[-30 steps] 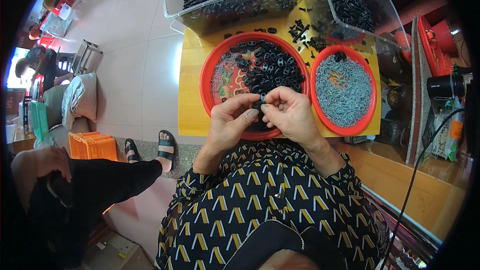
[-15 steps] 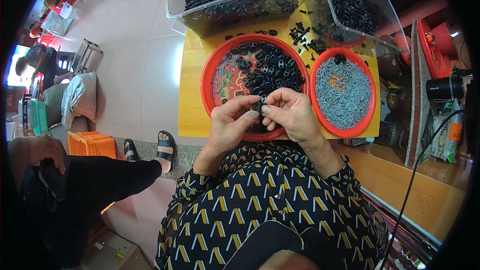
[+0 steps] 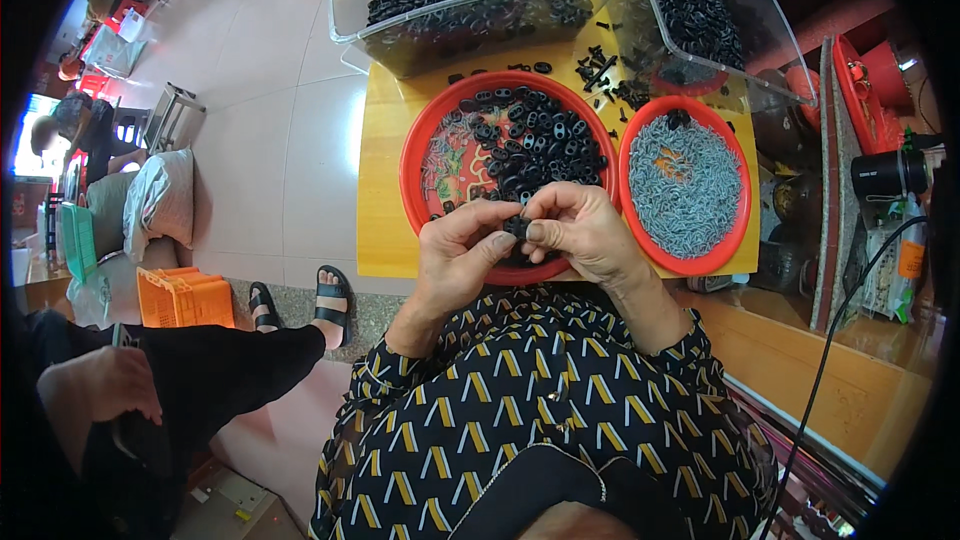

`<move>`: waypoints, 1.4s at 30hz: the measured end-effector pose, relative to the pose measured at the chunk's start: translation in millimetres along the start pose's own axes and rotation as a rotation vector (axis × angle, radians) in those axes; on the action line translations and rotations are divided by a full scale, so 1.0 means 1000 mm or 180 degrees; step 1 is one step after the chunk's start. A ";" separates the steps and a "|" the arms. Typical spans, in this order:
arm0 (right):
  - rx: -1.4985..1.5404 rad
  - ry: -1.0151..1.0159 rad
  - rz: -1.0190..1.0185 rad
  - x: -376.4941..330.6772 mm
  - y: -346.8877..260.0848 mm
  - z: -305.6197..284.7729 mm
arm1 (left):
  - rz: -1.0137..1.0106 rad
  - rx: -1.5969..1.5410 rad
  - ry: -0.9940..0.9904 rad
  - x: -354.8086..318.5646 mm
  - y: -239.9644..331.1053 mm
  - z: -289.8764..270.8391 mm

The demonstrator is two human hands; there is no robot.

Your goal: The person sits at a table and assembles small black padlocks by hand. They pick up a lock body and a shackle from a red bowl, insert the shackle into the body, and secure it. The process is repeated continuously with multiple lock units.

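Over the near edge of a round red tray [image 3: 408, 185], both hands come together at the fingertips. My left hand [image 3: 455, 252] pinches a small black plastic piece [image 3: 516, 227] between thumb and fingers. From the other side, the thumb and forefinger of my right hand [image 3: 590, 240] are pressed together against it; whatever they grip is too small to make out. Many black oval two-hole pieces [image 3: 540, 145] are heaped in the tray, with small silvery screws [image 3: 440, 150] along its left side. Right of it, a smaller red tray [image 3: 746, 202] is full of silvery screws [image 3: 685, 205].
Two clear plastic bins [image 3: 480, 15] [image 3: 700, 25] of black parts stand at the table's far side. Loose black pieces [image 3: 600, 70] lie between bins and trays. At left, a person's sandalled foot [image 3: 332, 305], hand [image 3: 105, 390] and an orange crate [image 3: 185, 298] show. A black cable [image 3: 838, 325] hangs at right.
My hands stay over the tray; the fingers have shifted slightly around the black piece. The other person's hand at left has moved lower and to the right.
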State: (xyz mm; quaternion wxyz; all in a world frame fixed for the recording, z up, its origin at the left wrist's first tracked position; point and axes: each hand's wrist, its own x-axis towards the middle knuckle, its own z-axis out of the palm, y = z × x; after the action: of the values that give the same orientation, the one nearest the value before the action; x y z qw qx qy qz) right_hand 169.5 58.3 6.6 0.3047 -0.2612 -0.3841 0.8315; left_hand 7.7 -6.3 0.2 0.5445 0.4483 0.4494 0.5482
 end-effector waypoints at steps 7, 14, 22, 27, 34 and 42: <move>0.0180 -0.0094 0.0063 0.002 0.001 0.001 | 0.0278 0.0203 0.0014 0.003 0.005 0.003; 0.0019 -0.0136 0.0049 0.011 0.007 -0.002 | 0.0424 0.0423 0.0225 0.004 -0.002 0.006; 0.0238 -0.0154 0.0328 0.015 0.004 -0.006 | 0.0696 0.0522 0.0205 0.009 -0.004 0.001; 0.0301 0.0034 0.0519 0.011 -0.001 -0.001 | 0.0296 0.0088 0.0191 0.005 -0.007 -0.002; -0.0650 0.0175 0.0438 0.011 -0.006 0.008 | 0.0409 0.0748 0.0138 0.001 -0.012 -0.005; -0.0609 0.1250 -0.1369 0.024 -0.116 -0.017 | 0.1158 0.2362 0.0794 -0.001 0.003 -0.035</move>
State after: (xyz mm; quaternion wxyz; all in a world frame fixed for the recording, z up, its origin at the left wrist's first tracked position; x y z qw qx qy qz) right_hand 199.9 143.3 84.9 0.5161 -0.3572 -0.4409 0.6416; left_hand -27.2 -7.4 -3.8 0.1824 0.6159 0.5921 0.4866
